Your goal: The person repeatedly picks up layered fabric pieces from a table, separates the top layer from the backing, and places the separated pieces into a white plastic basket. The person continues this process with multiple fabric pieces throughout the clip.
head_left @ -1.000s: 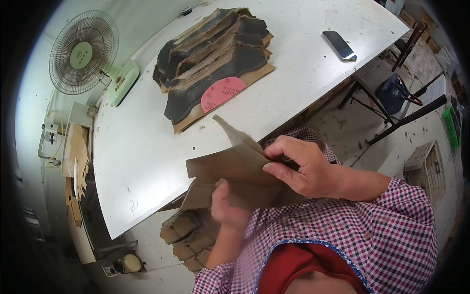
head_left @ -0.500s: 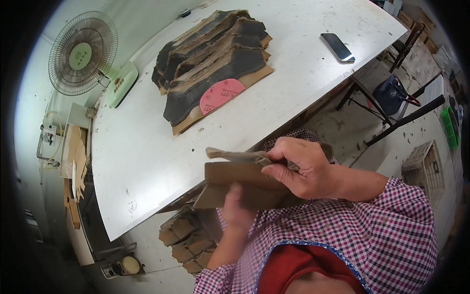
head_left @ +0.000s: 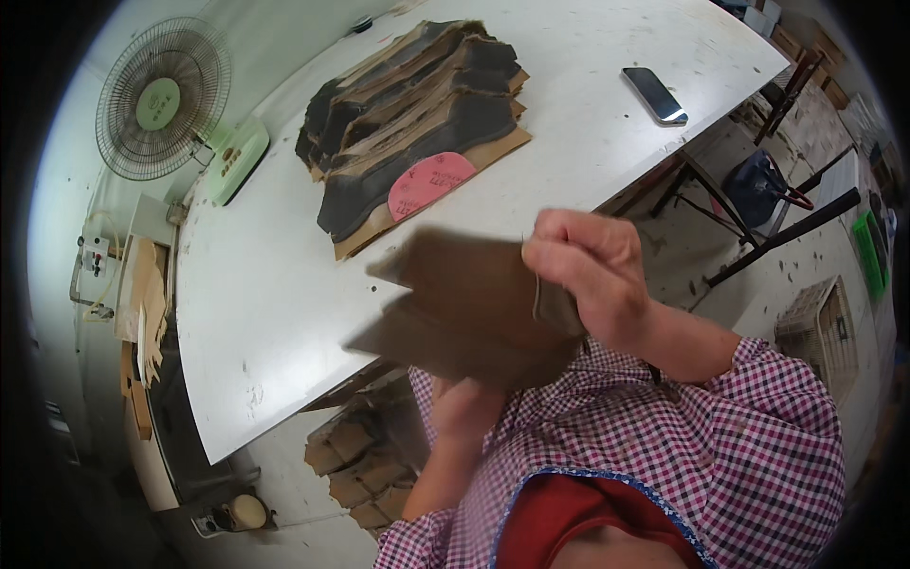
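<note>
Workpiece: brown, flat sheet with notched left end, material unclear, motion-blurred; up in front of the body, over the near edge of the white, smooth-topped worktop.
Right grip: bare right hand, thumb and bent fingers pinching the sheet's right end near its top corner.
Left grip: bare left hand, blurred, at the sheet's lower edge and partly hidden by it; can't tell if it's pinching or just touching.
Sheet vs right grip: body of sheet runs left and slightly down from the pinch; notched end is the far one.
Long axis: roughly left-right, across the body.
Nearer hand: right, in contact; left just below mid-length.
Pile: layered dark-grey and brown pieces on the worktop, beyond the sheet, ahead-left of the right hand.
Pile marker: pink, half-round flat piece on its near side.
</note>
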The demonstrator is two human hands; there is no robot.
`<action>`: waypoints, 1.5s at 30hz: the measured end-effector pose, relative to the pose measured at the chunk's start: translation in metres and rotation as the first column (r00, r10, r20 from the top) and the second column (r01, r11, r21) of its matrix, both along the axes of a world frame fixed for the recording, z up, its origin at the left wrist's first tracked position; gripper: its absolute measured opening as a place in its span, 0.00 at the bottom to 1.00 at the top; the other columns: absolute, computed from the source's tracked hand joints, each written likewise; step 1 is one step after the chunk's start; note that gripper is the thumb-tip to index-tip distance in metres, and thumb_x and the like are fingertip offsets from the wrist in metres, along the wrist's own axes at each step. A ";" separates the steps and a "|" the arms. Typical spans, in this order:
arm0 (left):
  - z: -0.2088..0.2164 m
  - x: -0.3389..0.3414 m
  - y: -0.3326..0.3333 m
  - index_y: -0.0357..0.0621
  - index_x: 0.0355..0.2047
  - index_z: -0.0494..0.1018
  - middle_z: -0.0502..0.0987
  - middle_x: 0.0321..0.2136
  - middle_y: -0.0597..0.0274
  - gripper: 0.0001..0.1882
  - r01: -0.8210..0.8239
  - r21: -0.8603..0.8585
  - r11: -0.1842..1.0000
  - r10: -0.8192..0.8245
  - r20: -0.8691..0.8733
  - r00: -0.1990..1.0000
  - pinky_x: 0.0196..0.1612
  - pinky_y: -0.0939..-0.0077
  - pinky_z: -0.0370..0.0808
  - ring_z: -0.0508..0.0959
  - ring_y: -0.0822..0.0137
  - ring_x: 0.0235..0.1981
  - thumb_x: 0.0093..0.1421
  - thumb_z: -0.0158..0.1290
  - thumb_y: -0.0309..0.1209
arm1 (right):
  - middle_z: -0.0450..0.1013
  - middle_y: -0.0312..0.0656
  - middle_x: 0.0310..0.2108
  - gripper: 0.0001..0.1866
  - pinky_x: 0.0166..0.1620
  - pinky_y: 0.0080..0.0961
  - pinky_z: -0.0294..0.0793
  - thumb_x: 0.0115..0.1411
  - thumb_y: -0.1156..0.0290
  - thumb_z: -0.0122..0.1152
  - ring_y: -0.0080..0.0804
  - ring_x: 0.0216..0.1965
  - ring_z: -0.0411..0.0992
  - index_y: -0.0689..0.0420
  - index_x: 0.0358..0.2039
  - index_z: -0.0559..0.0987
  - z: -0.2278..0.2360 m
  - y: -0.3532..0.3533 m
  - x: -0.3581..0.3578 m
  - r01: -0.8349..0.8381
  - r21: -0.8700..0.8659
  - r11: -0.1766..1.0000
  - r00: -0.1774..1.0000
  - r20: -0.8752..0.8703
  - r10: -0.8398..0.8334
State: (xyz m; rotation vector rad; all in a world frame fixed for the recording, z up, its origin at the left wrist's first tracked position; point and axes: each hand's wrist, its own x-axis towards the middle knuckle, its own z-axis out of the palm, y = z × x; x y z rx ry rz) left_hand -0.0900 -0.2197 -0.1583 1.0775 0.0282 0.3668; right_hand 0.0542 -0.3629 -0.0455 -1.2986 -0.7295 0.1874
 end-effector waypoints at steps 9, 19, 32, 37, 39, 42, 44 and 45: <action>0.001 0.007 0.001 0.37 0.54 0.69 0.75 0.48 0.60 0.24 0.466 0.184 0.865 -0.335 -0.481 0.810 0.53 0.70 0.70 0.73 0.63 0.49 0.59 0.60 0.31 | 0.74 0.31 0.26 0.15 0.35 0.17 0.69 0.67 0.63 0.52 0.16 0.28 0.68 0.60 0.33 0.81 0.007 0.048 0.043 0.055 0.291 0.955 0.880 -0.466 0.091; 0.048 0.003 -0.004 0.33 0.57 0.65 0.73 0.51 0.52 0.32 0.062 -0.230 0.971 -0.144 -0.361 0.921 0.56 0.62 0.71 0.73 0.55 0.52 0.47 0.53 0.22 | 0.73 0.44 0.51 0.27 0.56 0.27 0.69 0.69 0.53 0.46 0.29 0.52 0.70 0.64 0.56 0.72 -0.065 -0.001 0.028 -0.536 -0.079 0.841 0.525 -0.811 0.258; 0.082 -0.004 -0.011 0.31 0.55 0.64 0.73 0.49 0.46 0.38 -0.077 -0.293 0.953 -0.014 -0.298 0.955 0.58 0.58 0.70 0.73 0.48 0.51 0.37 0.46 0.19 | 0.76 0.32 0.35 0.08 0.40 0.17 0.72 0.65 0.73 0.55 0.15 0.36 0.69 0.63 0.40 0.78 -0.051 -0.009 0.065 -0.075 -0.266 0.961 0.995 0.039 0.089; 0.081 0.004 -0.018 0.30 0.56 0.63 0.71 0.50 0.47 0.36 -0.083 -0.257 0.963 0.004 -0.295 0.955 0.58 0.58 0.69 0.73 0.48 0.52 0.39 0.44 0.19 | 0.72 0.32 0.25 0.12 0.37 0.22 0.71 0.64 0.66 0.57 0.17 0.32 0.66 0.64 0.36 0.79 -0.119 0.037 0.031 -0.314 -0.150 0.938 0.935 -0.223 0.277; 0.080 0.000 -0.017 0.30 0.56 0.63 0.71 0.50 0.46 0.36 -0.105 -0.257 0.961 0.021 -0.310 0.950 0.58 0.59 0.70 0.73 0.49 0.51 0.40 0.43 0.19 | 0.72 0.33 0.24 0.14 0.37 0.23 0.71 0.65 0.65 0.56 0.17 0.32 0.66 0.65 0.35 0.79 -0.112 0.036 0.029 -0.335 -0.199 0.921 0.911 -0.316 0.263; 0.093 0.004 -0.014 0.29 0.56 0.62 0.71 0.50 0.46 0.35 -0.170 -0.203 0.964 0.080 -0.388 0.918 0.57 0.59 0.71 0.73 0.50 0.51 0.41 0.42 0.19 | 0.75 0.40 0.27 0.16 0.39 0.24 0.71 0.65 0.63 0.56 0.22 0.32 0.69 0.66 0.37 0.79 -0.108 0.036 0.047 -0.262 -0.388 0.884 0.955 -0.236 0.180; 0.097 0.003 -0.011 0.29 0.57 0.61 0.71 0.51 0.46 0.35 -0.188 -0.150 0.971 0.113 -0.406 0.907 0.56 0.59 0.71 0.73 0.51 0.52 0.42 0.41 0.19 | 0.76 0.44 0.31 0.16 0.39 0.25 0.72 0.64 0.63 0.55 0.26 0.32 0.72 0.66 0.38 0.78 -0.098 0.031 0.060 -0.094 -0.388 0.917 0.996 -0.033 0.088; 0.091 0.002 -0.007 0.29 0.57 0.61 0.71 0.51 0.46 0.35 -0.158 -0.019 0.987 0.140 -0.369 0.919 0.56 0.59 0.71 0.73 0.50 0.52 0.43 0.41 0.19 | 0.77 0.47 0.33 0.16 0.39 0.25 0.72 0.64 0.63 0.55 0.28 0.33 0.73 0.66 0.39 0.78 -0.090 0.026 0.064 -0.007 -0.378 0.926 0.997 0.071 0.037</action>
